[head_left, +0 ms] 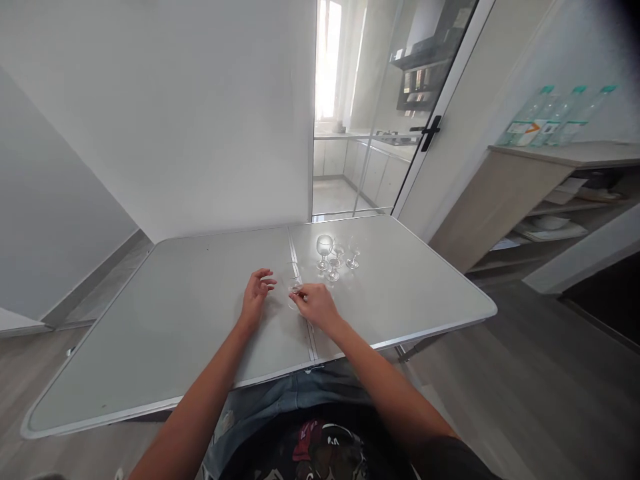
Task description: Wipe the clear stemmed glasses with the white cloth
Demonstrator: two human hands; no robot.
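My right hand (316, 305) pinches the stem of a clear stemmed glass (291, 277) near the table's middle seam. The glass is so transparent that its outline is faint; its round foot shows just below my fingers. To its left, my left hand (257, 291) hovers with fingers apart and slightly curled, holding nothing. Beyond my right hand stands a cluster of several stemmed glasses. One wine glass (325, 246) has a bright rounded bowl, and another glass (353, 259) is at the right of the group.
The pale folding table (200, 320) has a metal rim and a centre seam. A wall rises behind it, beside a glass door (365, 113) with a black handle. At right, several plastic bottles (565, 120) stand on a wooden shelf unit (530, 180).
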